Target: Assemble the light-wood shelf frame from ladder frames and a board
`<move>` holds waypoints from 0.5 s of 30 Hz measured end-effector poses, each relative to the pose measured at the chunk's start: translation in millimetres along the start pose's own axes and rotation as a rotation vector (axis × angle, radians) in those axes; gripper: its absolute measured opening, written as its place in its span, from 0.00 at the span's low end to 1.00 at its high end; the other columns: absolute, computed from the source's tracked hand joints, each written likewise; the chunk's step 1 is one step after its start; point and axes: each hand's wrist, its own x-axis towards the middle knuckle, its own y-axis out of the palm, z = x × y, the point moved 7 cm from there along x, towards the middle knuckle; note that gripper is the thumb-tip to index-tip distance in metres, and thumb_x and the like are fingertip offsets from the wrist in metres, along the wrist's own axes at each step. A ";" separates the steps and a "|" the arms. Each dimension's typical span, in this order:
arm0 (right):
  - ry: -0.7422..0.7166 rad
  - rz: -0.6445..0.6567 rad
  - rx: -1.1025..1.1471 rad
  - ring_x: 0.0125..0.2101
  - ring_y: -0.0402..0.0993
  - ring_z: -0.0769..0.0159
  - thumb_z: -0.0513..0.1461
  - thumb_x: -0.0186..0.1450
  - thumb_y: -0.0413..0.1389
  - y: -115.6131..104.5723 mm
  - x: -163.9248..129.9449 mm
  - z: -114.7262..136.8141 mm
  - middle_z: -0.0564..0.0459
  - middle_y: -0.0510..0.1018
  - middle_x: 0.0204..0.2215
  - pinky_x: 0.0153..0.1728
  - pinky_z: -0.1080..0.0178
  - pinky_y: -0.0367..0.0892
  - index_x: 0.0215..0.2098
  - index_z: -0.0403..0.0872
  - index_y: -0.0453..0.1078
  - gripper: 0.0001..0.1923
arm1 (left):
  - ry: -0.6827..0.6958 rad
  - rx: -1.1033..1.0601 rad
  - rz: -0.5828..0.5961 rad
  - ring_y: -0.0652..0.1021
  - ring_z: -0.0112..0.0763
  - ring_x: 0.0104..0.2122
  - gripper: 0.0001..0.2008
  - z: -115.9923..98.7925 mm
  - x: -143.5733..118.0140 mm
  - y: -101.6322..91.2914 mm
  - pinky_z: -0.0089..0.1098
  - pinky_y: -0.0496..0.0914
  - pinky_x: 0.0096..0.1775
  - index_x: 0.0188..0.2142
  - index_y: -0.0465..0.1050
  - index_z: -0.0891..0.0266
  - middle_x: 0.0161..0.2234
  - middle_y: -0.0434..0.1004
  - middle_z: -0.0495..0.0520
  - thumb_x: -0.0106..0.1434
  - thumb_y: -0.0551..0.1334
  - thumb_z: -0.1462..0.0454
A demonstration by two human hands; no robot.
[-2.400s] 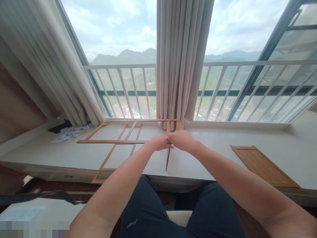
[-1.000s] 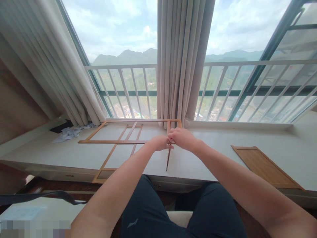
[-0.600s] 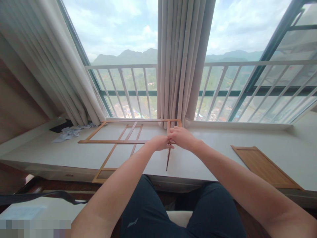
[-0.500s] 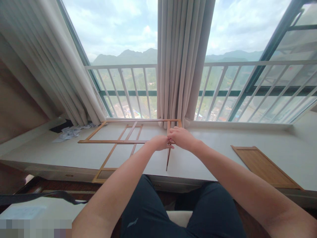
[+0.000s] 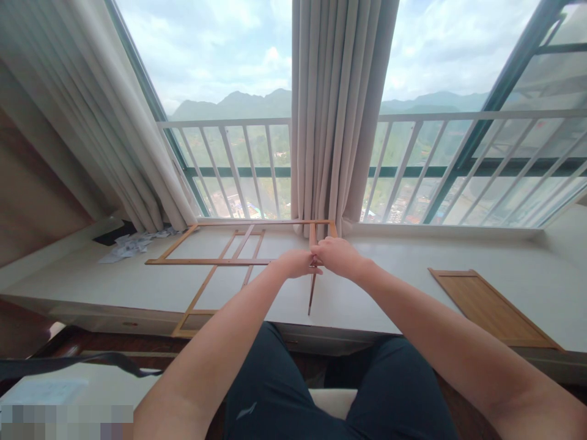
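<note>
At the far left of the frame one curtain [image 5: 92, 122] hangs slanted, and below it, on the pale worktop [image 5: 394, 293], lies one small heap of crumpled paper scraps [image 5: 131, 243] beside a dark flat thing too small to make out. To the right of the scraps, one thin wooden frame [image 5: 211, 261] lies flat on the worktop, reaching from its front edge at lower left to the window at upper centre; two slim inner bars run lengthwise through it and one crossbar cuts across.

At the centre of the frame the two hands meet at the frame's right side. The left hand [image 5: 296, 264] is curled closed with its fingers pinched at the joint where the crossbar meets one loose-looking wooden strip [image 5: 312, 293], which runs from the hands down toward the worktop's front edge. The right hand [image 5: 338, 256] touches the left, its fingers clenched over the same joint from the right; exactly what each one grasps under the knuckles is hidden.

Above the hands a second curtain [image 5: 337, 110] hangs straight between two window panes, with one white railing [image 5: 458, 116] outside. At the right of the frame, well apart from the hands, one flat wooden panel [image 5: 490, 308] lies on the worktop.
</note>
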 end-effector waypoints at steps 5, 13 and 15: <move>0.075 0.077 0.020 0.39 0.78 0.53 0.36 0.68 0.54 -3.0 -1.7 -1.3 0.42 0.81 0.36 0.34 0.61 0.66 0.42 0.45 0.76 0.08 | -0.018 0.002 0.025 0.81 0.44 0.39 0.22 0.4 -0.5 0.0 0.34 0.71 0.37 0.39 0.80 0.56 0.39 0.83 0.58 0.67 0.57 0.44; 0.110 0.108 0.040 0.39 0.80 0.54 0.38 0.68 0.55 -4.5 -3.4 -2.1 0.41 0.81 0.37 0.36 0.61 0.67 0.43 0.46 0.76 0.08 | -0.008 -0.016 0.020 0.81 0.43 0.39 0.21 -0.7 -1.3 -1.3 0.34 0.72 0.38 0.42 0.80 0.55 0.39 0.83 0.57 0.66 0.58 0.45; 0.108 0.107 0.039 0.38 0.79 0.55 0.38 0.69 0.54 -4.4 -3.7 -2.5 0.41 0.81 0.37 0.35 0.61 0.66 0.42 0.46 0.76 0.09 | -0.005 -0.021 0.025 0.81 0.44 0.39 0.21 0.0 0.0 0.4 0.35 0.72 0.38 0.43 0.79 0.55 0.39 0.83 0.57 0.67 0.58 0.45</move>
